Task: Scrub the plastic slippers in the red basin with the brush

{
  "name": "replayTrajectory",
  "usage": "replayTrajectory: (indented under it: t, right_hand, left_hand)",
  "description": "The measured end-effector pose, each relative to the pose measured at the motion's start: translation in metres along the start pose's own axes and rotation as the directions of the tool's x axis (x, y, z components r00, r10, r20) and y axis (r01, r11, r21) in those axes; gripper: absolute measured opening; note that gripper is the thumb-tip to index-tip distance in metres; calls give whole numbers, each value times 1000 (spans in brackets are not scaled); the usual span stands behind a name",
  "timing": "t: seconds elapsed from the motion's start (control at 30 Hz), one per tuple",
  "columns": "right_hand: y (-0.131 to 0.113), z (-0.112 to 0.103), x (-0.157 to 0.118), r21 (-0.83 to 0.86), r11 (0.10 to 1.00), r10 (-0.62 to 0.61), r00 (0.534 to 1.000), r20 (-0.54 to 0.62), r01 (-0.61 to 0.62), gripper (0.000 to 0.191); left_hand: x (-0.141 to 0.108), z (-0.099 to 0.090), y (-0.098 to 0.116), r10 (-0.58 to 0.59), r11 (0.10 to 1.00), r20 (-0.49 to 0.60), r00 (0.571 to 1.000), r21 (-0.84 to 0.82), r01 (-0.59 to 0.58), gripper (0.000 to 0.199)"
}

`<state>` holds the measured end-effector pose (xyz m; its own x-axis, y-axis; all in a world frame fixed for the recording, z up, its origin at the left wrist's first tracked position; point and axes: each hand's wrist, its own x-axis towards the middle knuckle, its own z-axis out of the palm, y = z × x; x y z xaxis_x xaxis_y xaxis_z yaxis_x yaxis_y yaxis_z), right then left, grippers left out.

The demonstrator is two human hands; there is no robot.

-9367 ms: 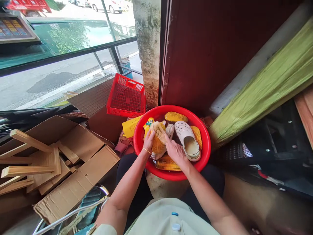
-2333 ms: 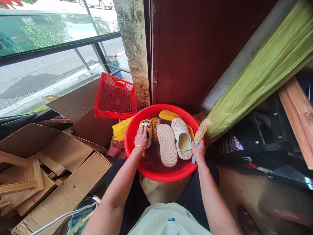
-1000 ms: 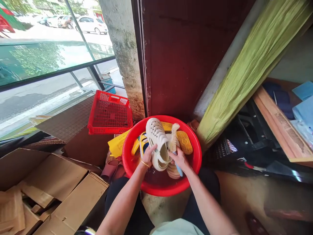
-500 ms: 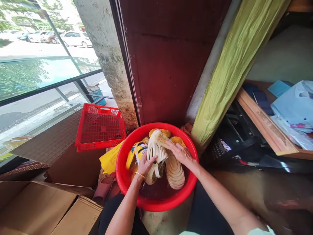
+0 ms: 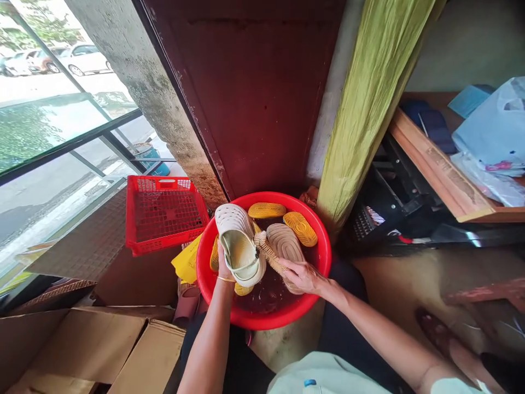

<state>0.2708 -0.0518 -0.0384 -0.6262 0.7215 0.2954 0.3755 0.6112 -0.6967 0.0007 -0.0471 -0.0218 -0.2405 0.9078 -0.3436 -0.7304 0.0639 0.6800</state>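
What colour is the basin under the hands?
The basin is bright red, rim and inner wall alike; the current head view shows it best.

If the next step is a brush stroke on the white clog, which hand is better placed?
Probably the right hand: it grips the brush, whose bristled head is right beside the white clog. The left hand is busy supporting that clog over the red basin.

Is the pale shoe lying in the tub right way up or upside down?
Upside down: the pale shoe shows its grooved sole facing up.
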Motion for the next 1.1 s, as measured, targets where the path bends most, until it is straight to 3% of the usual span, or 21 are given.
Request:
replayTrajectory:
  t: [0.07,0.2,0.27,0.37,0.43,0.53,0.57,0.63,0.7,0.8,0.87,0.93,1.0,1.1]
  right_hand:
    - [-4,1,14,18,1000,26,999,-21,-26,51]
    - [-11,2,67,13,989,148,981,-122,-148,55]
    - [-13,3,76,-2,986,167,980,-108,-168,54]
    - [-14,8,51,-9,993,120,993,9,-120,54]
    - [-11,8,22,-26,992,129,988,81,-127,54]
    - [-3,-1,-8,-82,970,230,973,31,-227,60]
    - [0,-5,-11,-100,957,273,962,-12,-273,68]
    - [3,-10,-11,-141,921,356,932,-65,-362,88]
    - [2,-7,-5,-205,873,447,894,-32,-443,104]
    - [-6,9,5,-334,760,604,795,45,-558,118]
    - [-11,19,11,-408,674,687,726,39,-616,124]
    - [-12,25,18,-461,613,730,683,21,-641,125]
    - [-9,26,23,-496,568,755,656,-4,-657,125]
    - [2,26,26,-491,538,765,642,-57,-685,124]
  left_hand:
    - [-3,0,-3,-36,999,-21,999,11,37,78]
    - [-15,-3,-10,-164,978,-6,986,130,164,79]
    - [-19,-5,-10,-158,964,-5,987,216,155,79]
    - [-15,-1,-2,15,972,-53,998,233,-2,76]
    - [-7,3,7,174,972,-111,979,181,-152,73]
    - [8,2,28,302,932,-109,947,244,-269,73]
    - [10,-1,35,377,883,-114,919,344,-319,72]
    - [11,-10,49,543,694,-91,835,608,-385,68]
    - [7,-18,59,608,480,-66,791,824,-300,65]
    - [-3,-21,63,567,211,-91,819,977,-38,71]
    - [-5,-18,61,527,77,-89,845,995,57,84]
    - [-1,-18,60,503,29,-114,857,993,115,90]
    - [6,-20,62,495,28,-172,851,983,182,81]
    - [11,-28,64,516,43,-190,835,979,197,79]
